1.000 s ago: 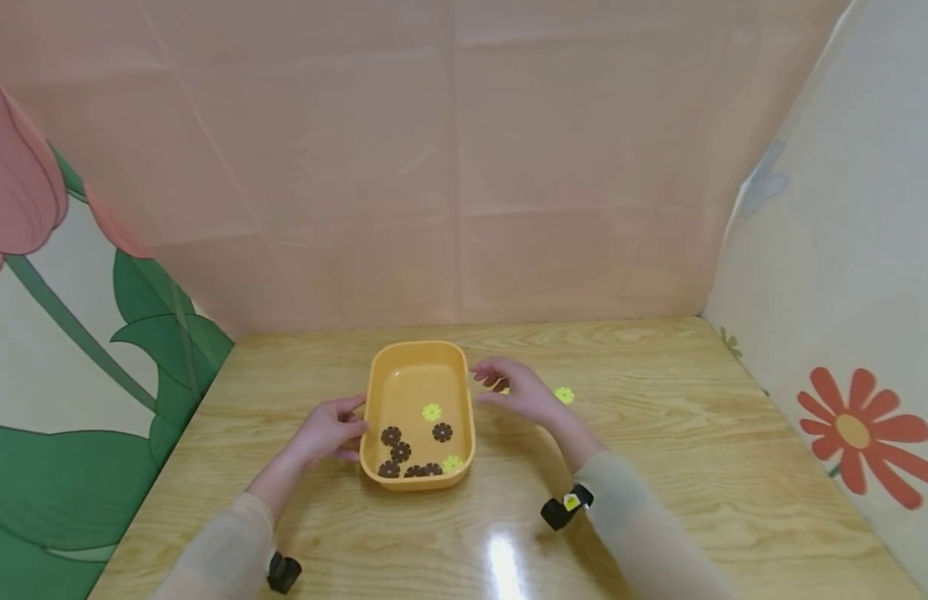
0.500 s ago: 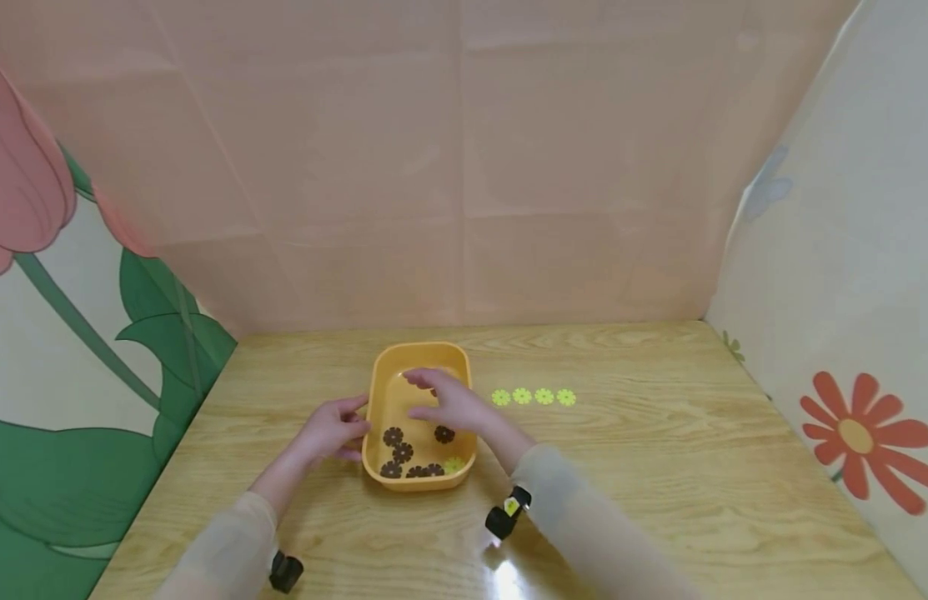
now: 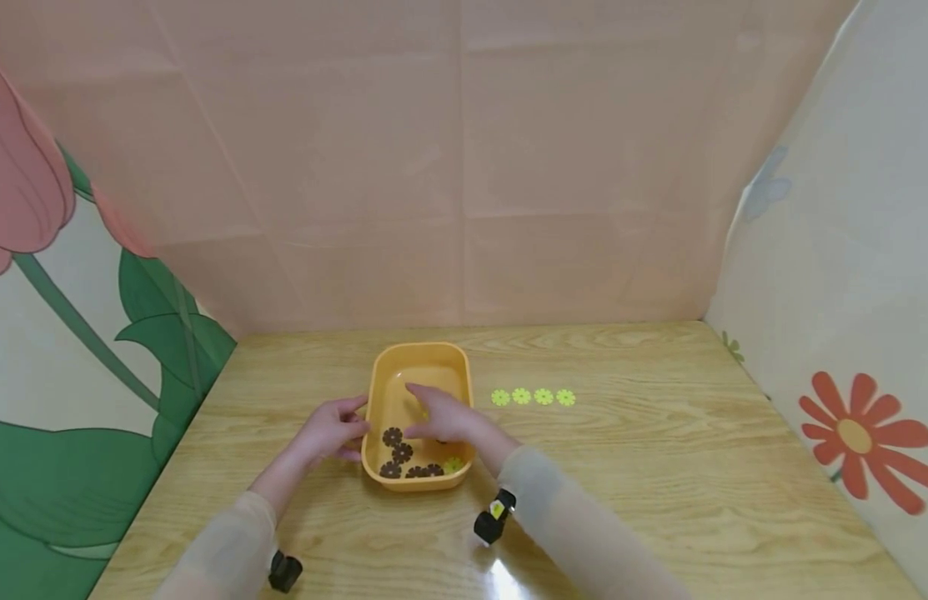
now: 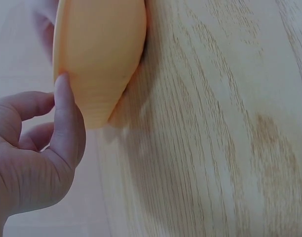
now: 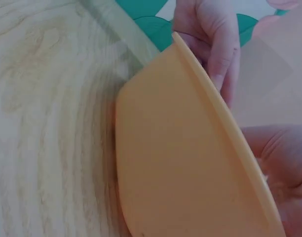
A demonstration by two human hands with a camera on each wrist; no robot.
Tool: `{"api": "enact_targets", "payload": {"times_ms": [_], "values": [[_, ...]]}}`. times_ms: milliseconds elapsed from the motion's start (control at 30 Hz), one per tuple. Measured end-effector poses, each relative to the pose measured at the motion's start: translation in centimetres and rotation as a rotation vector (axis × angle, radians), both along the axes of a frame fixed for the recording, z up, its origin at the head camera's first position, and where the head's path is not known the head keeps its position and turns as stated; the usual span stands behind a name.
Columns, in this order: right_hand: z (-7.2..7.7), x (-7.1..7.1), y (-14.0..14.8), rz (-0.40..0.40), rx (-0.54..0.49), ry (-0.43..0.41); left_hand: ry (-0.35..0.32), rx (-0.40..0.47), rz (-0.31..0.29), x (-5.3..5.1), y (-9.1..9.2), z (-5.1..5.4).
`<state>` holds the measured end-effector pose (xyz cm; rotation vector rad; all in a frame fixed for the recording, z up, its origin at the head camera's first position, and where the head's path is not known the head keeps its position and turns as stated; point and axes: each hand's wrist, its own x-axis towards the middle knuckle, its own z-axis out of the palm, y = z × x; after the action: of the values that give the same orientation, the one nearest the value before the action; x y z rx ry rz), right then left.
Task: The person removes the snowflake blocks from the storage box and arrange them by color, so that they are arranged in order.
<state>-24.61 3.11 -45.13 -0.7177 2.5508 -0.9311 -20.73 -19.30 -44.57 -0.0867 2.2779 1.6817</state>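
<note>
An orange tray point(image 3: 420, 483) stands on the table. My left hand point(image 3: 332, 429) pinches its left rim; in the left wrist view that hand point(image 4: 40, 153) has fingers at the rim and outer wall of the tray point(image 4: 99, 44). My right hand point(image 3: 444, 417) is over the tray's inside, thumb and forefinger apart, holding nothing that I can see. Several brown flower-shaped pieces point(image 3: 402, 452) and a yellow-green one point(image 3: 453, 465) lie at the near end. In the right wrist view the tray's wall point(image 5: 175, 148) partly hides the right hand point(image 5: 286, 170).
Right of the tray, a row of several yellow-green flower pieces point(image 3: 543, 397) lies on the wooden table point(image 3: 659, 467). A pinkish cloth point(image 3: 358, 167) hangs behind, and flower-patterned panels point(image 3: 854, 250) stand at both sides.
My right hand has moved left from beside the tray to over its inside, then slightly nearer me, uncovering the row on the table. The left hand stays at the rim.
</note>
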Motion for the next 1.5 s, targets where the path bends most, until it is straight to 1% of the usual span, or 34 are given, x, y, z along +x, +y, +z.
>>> {"api": "enact_targets", "payload": {"times_ms": [67, 167, 233, 300, 367, 433, 533, 633, 700, 967, 1200, 1400, 1500], "values": [[-0.2, 0.3, -0.3, 0.014, 0.072, 0.014, 0.0, 0.003, 0.004, 0.0, 0.0, 0.0], [-0.6, 1.0, -0.6, 0.064, 0.173, 0.056, -0.004, 0.006, 0.008, 0.0, 0.0, -0.1], [-0.7, 1.4, -0.8, 0.107, 0.202, 0.075, -0.003, 0.004, 0.005, 0.0, 0.0, -0.1], [-0.9, 1.7, -0.9, 0.149, 0.18, 0.075, -0.003, 0.003, 0.002, 0.0, -0.1, -0.1], [-0.9, 1.8, -0.9, 0.184, 0.135, 0.077, 0.0, 0.0, -0.004, -0.1, -0.1, -0.1], [-0.8, 1.6, -0.9, 0.198, 0.084, 0.086, 0.0, 0.003, -0.002, -0.1, -0.1, -0.1], [-0.5, 1.1, -0.8, 0.18, 0.06, 0.131, 0.0, 0.002, -0.003, -0.1, -0.1, 0.0], [-0.3, 0.5, -0.6, 0.146, 0.074, 0.156, 0.0, 0.001, 0.003, -0.1, -0.1, -0.1], [-0.3, 0.2, -0.5, 0.131, 0.088, 0.158, 0.0, -0.004, 0.008, -0.1, -0.1, -0.1], [-0.7, -0.6, -0.5, 0.084, 0.127, 0.105, 0.001, -0.001, 0.01, -0.2, -0.1, -0.2], [-1.0, -0.9, -0.6, 0.07, 0.143, 0.115, -0.009, 0.01, 0.006, -0.2, 0.1, -0.1], [-1.4, -1.0, -0.8, 0.061, 0.156, 0.119, -0.008, -0.005, 0.012, -0.2, 0.0, -0.2], [-1.6, -1.1, -0.9, 0.062, 0.165, 0.135, -0.002, -0.013, 0.011, -0.2, -0.1, -0.2]]}}
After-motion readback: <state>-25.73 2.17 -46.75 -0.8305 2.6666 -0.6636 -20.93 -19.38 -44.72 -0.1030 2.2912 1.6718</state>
